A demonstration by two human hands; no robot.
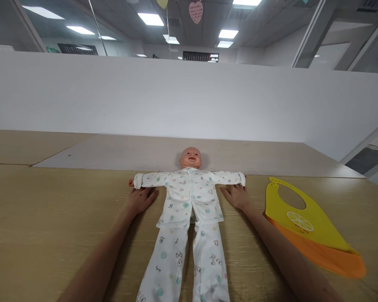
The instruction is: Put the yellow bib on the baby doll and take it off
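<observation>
Fingers (152, 196) of your left hand (140, 201) and right hand (238, 198) lie spread, grasping nothing, by the sleeves (153, 179); tugging one alone could skew the doll (190, 191).

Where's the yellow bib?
The yellow bib lies on the table at the right of the head view, beside the right forearm; the baby doll is on that arm's other side.
</observation>
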